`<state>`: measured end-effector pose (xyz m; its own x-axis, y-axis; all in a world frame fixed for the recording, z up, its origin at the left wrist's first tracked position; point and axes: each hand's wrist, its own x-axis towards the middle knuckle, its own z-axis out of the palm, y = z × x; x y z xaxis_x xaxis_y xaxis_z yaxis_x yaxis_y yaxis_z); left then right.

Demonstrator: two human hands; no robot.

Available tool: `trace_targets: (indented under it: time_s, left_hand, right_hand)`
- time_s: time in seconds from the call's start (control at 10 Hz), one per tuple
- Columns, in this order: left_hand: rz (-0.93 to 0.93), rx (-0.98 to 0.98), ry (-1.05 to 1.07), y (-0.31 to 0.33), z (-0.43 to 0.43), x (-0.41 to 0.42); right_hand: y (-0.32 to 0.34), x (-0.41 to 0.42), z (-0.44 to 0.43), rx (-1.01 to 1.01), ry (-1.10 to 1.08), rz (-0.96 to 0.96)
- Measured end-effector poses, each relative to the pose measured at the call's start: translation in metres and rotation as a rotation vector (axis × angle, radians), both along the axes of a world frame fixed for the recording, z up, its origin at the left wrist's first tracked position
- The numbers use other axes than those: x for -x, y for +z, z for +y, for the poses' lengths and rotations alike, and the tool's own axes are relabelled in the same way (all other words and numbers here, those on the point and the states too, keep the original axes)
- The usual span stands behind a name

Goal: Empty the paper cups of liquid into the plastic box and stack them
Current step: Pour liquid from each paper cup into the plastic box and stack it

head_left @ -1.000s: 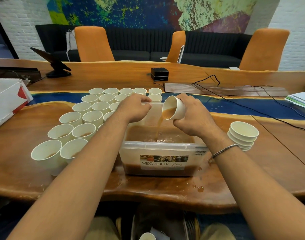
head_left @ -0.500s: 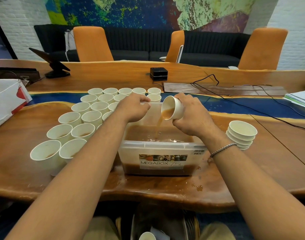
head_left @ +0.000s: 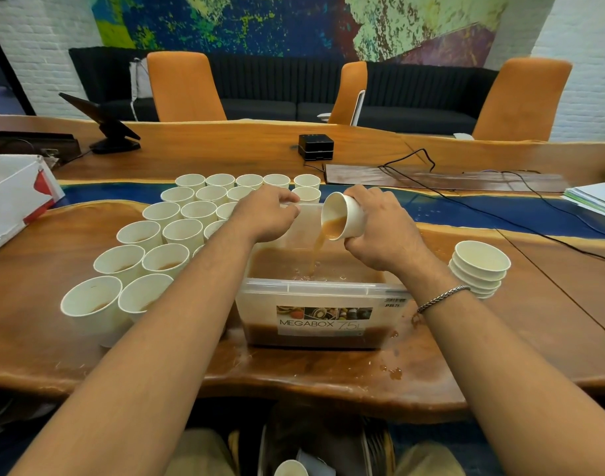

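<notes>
My right hand (head_left: 383, 228) grips a white paper cup (head_left: 345, 214) tipped to the left over the clear plastic box (head_left: 314, 293). A thin stream of brown liquid (head_left: 316, 249) runs from the cup's rim into the box, which holds brown liquid. My left hand (head_left: 265, 214) curls its fingers over the box's far left rim. Several white cups (head_left: 170, 235) with a little brown liquid stand in rows left of the box. A stack of empty cups (head_left: 479, 267) sits to the right of the box.
Brown spills (head_left: 393, 372) wet the wooden table in front of the box. A white carton (head_left: 12, 197) lies at far left, a black device (head_left: 316, 146) and cables (head_left: 466, 187) behind, papers (head_left: 596, 197) at far right. Another cup (head_left: 290, 468) shows below the table edge.
The cup in my right hand stays tilted and keeps pouring; the liquid left in it has dropped. My left hand has not moved from the box rim.
</notes>
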<state>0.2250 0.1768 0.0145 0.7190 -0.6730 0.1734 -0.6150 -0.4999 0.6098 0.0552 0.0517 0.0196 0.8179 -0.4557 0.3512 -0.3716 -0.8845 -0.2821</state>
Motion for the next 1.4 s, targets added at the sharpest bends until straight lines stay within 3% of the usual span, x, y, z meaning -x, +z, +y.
trace_targets:
  time_s: [1.4]
  left_hand:
    - [0.014,0.015,-0.012,0.0,0.0003,0.0002]
  right_hand:
    - [-0.0005,0.0016,-0.0021,0.238,0.002,-0.001]
